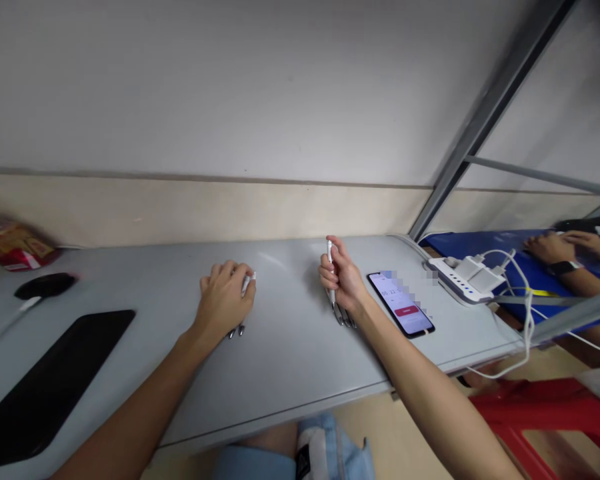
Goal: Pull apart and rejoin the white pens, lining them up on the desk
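Observation:
My right hand [347,280] is closed around a white pen [329,257], held upright with its silver tip down and my thumb by its top end. Below that hand, more silver pen tips [347,319] show at the tabletop, their upper parts hidden behind the hand and wrist. Farther left, my left hand [225,297] curls palm down on the grey table [280,353]. A white pen end [247,281] shows between its thumb and fingers. Two silver pen tips [237,331] stick out beneath its palm; the rest of those pens is covered.
Right of my right arm lies a lit phone [403,303], with a white power strip [460,280] and cables beyond. At left are a black mat [55,387], a dark round charger [45,285] and a red package [17,243]. Another person's hands [555,248] rest on a blue table.

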Demonstrator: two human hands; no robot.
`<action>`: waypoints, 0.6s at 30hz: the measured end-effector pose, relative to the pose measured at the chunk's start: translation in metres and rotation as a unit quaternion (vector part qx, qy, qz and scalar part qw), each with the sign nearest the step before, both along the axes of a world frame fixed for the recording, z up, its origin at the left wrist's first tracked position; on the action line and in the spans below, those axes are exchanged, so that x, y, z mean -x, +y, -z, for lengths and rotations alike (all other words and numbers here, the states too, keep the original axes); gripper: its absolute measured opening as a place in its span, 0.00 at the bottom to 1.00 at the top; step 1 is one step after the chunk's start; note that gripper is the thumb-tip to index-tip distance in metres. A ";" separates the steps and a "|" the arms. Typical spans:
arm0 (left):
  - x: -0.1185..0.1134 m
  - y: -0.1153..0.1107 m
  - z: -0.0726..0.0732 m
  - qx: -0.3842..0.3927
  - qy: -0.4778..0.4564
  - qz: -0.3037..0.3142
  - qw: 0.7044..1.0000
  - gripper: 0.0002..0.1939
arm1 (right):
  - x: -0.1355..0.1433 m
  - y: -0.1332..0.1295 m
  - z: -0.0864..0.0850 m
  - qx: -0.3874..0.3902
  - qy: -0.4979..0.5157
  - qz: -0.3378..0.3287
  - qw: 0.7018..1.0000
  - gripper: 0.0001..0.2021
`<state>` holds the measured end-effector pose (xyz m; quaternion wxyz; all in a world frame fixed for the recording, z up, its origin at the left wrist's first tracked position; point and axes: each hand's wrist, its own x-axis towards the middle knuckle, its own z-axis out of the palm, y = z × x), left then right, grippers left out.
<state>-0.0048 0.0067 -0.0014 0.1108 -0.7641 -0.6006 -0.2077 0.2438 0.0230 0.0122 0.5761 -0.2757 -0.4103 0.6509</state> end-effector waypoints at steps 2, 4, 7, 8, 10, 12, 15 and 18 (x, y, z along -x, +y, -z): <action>-0.001 -0.001 0.000 -0.001 0.001 -0.001 1.000 0.10 | 0.000 0.000 0.000 0.000 0.005 -0.003 1.000 0.18; -0.002 -0.001 0.001 0.002 0.003 -0.001 1.000 0.10 | 0.001 0.000 0.001 -0.004 0.007 -0.005 1.000 0.18; -0.002 0.000 0.003 0.008 0.004 0.002 1.000 0.10 | 0.001 0.000 0.001 -0.009 -0.006 0.003 1.000 0.19; -0.002 0.000 0.003 0.010 0.004 0.004 1.000 0.10 | 0.002 0.000 0.001 -0.009 -0.015 0.005 1.000 0.19; -0.002 0.000 0.004 0.015 0.002 0.006 1.000 0.10 | 0.003 0.001 0.002 -0.008 -0.037 -0.001 0.999 0.19; -0.003 0.000 0.004 0.019 -0.003 0.008 1.000 0.09 | 0.004 0.002 0.003 -0.008 -0.063 -0.012 0.998 0.17; -0.004 -0.002 0.003 0.021 -0.013 0.014 1.000 0.09 | 0.003 0.005 0.006 -0.027 -0.133 -0.009 0.991 0.16; -0.005 -0.004 0.002 0.013 -0.012 0.019 1.000 0.09 | -0.002 0.009 0.012 -0.093 -0.329 0.071 0.937 0.14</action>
